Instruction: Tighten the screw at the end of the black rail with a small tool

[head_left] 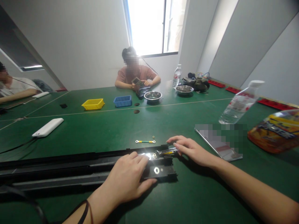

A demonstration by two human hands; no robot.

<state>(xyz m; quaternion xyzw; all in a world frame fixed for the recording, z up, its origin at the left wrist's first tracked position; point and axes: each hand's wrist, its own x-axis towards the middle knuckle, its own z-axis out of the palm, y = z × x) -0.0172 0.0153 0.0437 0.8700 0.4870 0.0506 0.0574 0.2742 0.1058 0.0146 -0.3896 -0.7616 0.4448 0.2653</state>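
- Green table (93, 124): it spreads beneath the work, where we look down on two bare hands.
- Black rail assembly (58, 169): its long axis runs left to right across the near side, its right end lying between our hands.
- Left hand (127, 174): draped over the rail near that end, thumb along the near edge, fingers on top; we cannot tell whether it grips or merely rests.
- Right hand (191, 151): just beyond the rail's right end, thumb and fingers apparently pinching the tool's outer end.
- Metal tool (166, 151): it reaches left from our right-hand pinch, its long axis roughly along the rail, its head just beside the fastener.
- Green-and-yellow lead (145, 142): it lies on the table past the rail's far edge, nearly parallel to it, a ring terminal at each end.
- Fastener (154, 155): on the rail, nearer our left fingertips than our right, with the tool's head between it and the right hand.
- Small ring (153, 137): loose on the table, just beyond the lead's right end.
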